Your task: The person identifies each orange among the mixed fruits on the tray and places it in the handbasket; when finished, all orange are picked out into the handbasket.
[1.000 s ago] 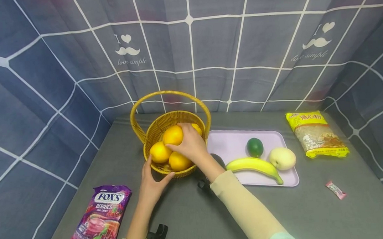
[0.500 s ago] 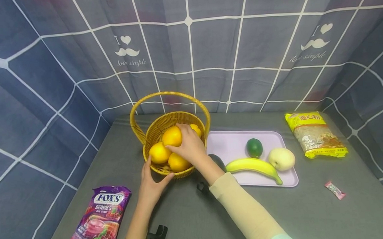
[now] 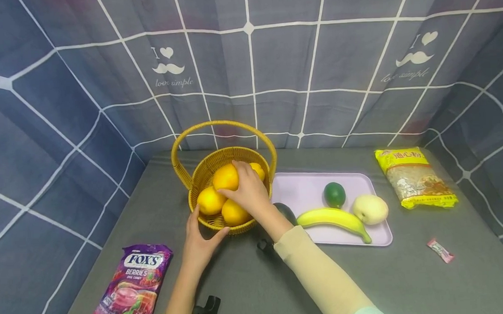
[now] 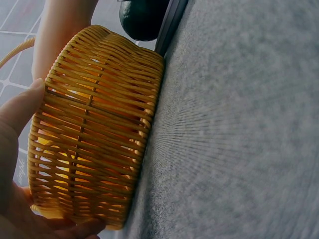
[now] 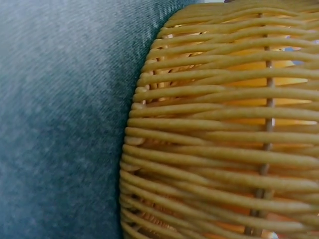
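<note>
A yellow wicker basket (image 3: 207, 164) with a tall arched handle stands on the grey table, holding several yellow-orange fruits that look like oranges. My right hand (image 3: 249, 187) reaches in over the front right rim and grips the upper orange (image 3: 225, 178), thumb in front and fingers behind it. Two more oranges, the left one (image 3: 211, 201) and the front one (image 3: 234, 213), lie under that hand. Outside, my left hand (image 3: 198, 243) holds the basket's front left side, its thumb (image 4: 25, 104) at the rim. Only the woven wall (image 5: 219, 129) shows in the right wrist view.
Right of the basket lies a lilac tray (image 3: 295, 185) bearing a banana (image 3: 332, 217), a dark green fruit (image 3: 335, 194) and a pale round fruit (image 3: 370, 209). A purple candy bag (image 3: 132, 286), a yellow food packet (image 3: 417, 177) and a small wrapped sweet (image 3: 440, 250) lie around.
</note>
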Available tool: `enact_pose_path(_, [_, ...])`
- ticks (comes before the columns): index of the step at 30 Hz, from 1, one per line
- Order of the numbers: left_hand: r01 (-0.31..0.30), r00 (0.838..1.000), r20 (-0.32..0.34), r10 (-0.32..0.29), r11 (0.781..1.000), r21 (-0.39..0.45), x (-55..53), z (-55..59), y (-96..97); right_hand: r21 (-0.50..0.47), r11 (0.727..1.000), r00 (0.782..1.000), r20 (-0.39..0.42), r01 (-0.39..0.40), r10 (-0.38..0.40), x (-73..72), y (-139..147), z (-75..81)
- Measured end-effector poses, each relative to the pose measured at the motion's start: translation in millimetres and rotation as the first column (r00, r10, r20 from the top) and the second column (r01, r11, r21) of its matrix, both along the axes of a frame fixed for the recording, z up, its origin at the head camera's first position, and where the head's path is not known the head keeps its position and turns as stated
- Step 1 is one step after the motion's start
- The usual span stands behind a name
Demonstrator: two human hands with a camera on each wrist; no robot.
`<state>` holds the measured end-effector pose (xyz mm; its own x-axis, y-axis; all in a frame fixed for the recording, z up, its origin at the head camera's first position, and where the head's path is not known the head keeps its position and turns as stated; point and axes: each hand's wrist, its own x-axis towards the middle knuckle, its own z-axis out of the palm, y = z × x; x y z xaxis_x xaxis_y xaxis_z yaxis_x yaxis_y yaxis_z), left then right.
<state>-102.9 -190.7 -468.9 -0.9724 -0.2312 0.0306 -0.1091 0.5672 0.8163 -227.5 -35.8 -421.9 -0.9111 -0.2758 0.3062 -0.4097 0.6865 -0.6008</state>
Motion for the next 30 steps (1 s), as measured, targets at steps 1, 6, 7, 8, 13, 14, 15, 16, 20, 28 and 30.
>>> enact_pose_path(1, [0.0,1.0,-0.005,0.0,1.0,0.0,-0.4,-0.3,-0.3,-0.004,1.0,1.0,-0.001,-0.001,0.001,-0.9,-1,-0.1])
enact_pose_path(6, [-0.001,1.0,-0.015,0.001,1.0,0.003,0.1,-1.7,-0.6,-0.012,1.0,1.0,0.0,-0.001,0.001,-3.1,-3,-1.0])
enact_pose_path(7, [-0.002,1.0,-0.013,0.002,1.0,0.005,0.3,-1.9,-0.6,-0.016,1.0,1.0,0.0,-0.002,0.002,-3.2,-3,-1.2])
enact_pose_path(8, [-0.004,1.0,-0.012,0.004,1.0,0.006,0.2,-2.1,-0.5,-0.019,1.0,1.0,0.0,-0.001,0.001,-3.4,-3,-1.4])
enact_pose_path(13, [-0.005,1.0,-0.009,0.005,1.0,0.004,-0.5,-1.6,-0.5,-0.032,1.0,1.0,-0.017,0.001,-0.002,-4.6,-3,-1.4])
enact_pose_path(14, [-0.004,1.0,-0.009,0.004,1.0,0.003,-0.7,-1.5,-0.6,-0.029,1.0,1.0,-0.019,0.002,-0.002,-4.8,-2,-1.5])
enact_pose_path(15, [-0.003,1.0,-0.008,0.003,1.0,0.002,-0.8,-1.6,-0.7,-0.026,1.0,1.0,-0.02,0.0,-0.001,-4.9,-2,-1.5])
enact_pose_path(16, [-0.004,1.0,-0.007,0.004,1.0,0.002,-0.7,-1.7,-0.8,-0.022,1.0,1.0,-0.022,-0.003,0.002,-4.9,-2,-1.3])
enact_pose_path(20, [-0.006,1.0,-0.006,0.006,1.0,0.002,-0.8,-1.7,-0.9,-0.016,1.0,1.0,-0.021,-0.009,0.009,-4.0,0,-0.9])
enact_pose_path(28, [-0.002,1.0,0.006,0.002,1.0,0.011,0.3,0.7,-0.6,-0.025,1.0,1.0,-0.01,0.009,-0.009,2.0,7,-0.8])
enact_pose_path(30, [0.0,1.0,0.007,0.0,1.0,0.009,0.2,0.7,-0.9,-0.042,0.999,1.0,-0.013,0.008,-0.009,5.3,10,0.1])
